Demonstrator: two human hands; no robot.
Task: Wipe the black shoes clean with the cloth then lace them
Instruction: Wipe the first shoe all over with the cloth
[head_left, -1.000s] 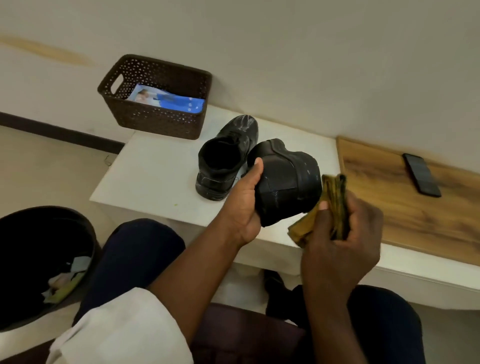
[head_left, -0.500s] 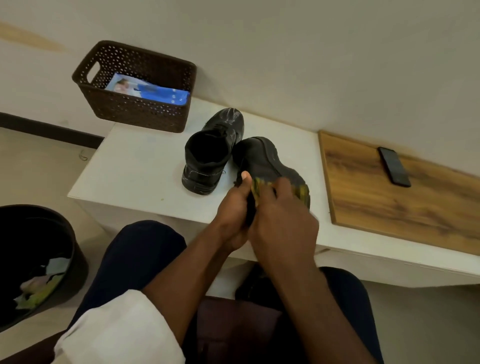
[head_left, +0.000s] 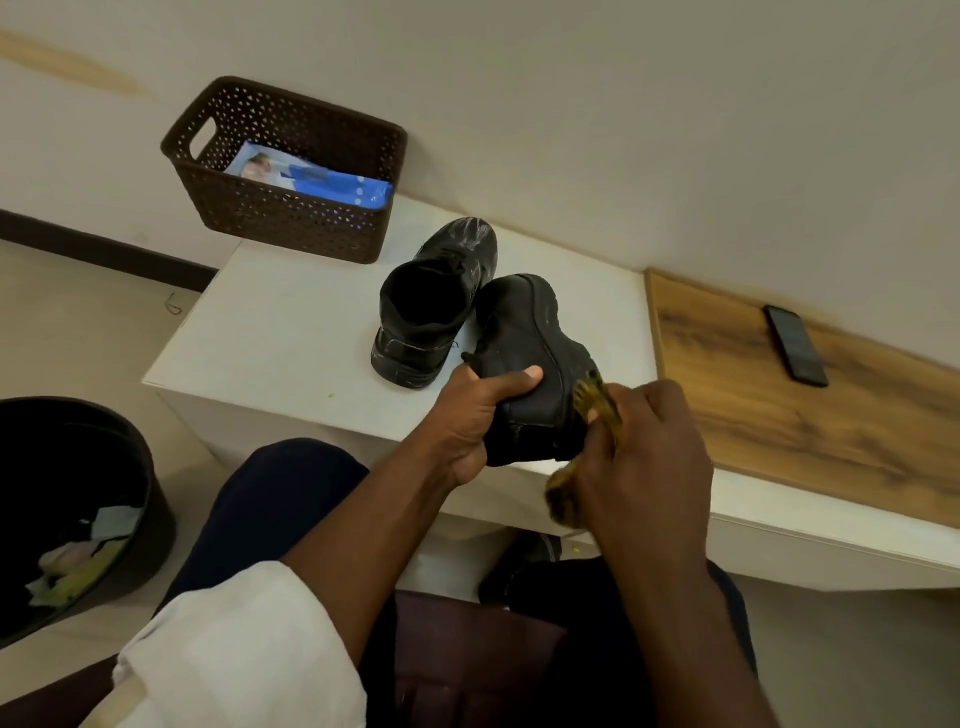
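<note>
At frame centre, your left hand (head_left: 475, 415) grips one black shoe (head_left: 530, 364) while your right hand (head_left: 644, 457) clutches the cloth (head_left: 597, 402) against it, the second shoe (head_left: 431, 306) beside it unwiped, lacing apparently undone.

Domestic interior indicated, likely hallway or room corner. Low white bench (head_left: 291, 332) set against plain cream wall (head_left: 623, 104); dark skirting board (head_left: 104, 249) fitted at floor level. Brown perforated basket (head_left: 291, 228), wooden board (head_left: 779, 415) and phone (head_left: 795, 345) placed on bench. Black waste bin (head_left: 150, 499) stood on tiled floor (head_left: 78, 322).
</note>
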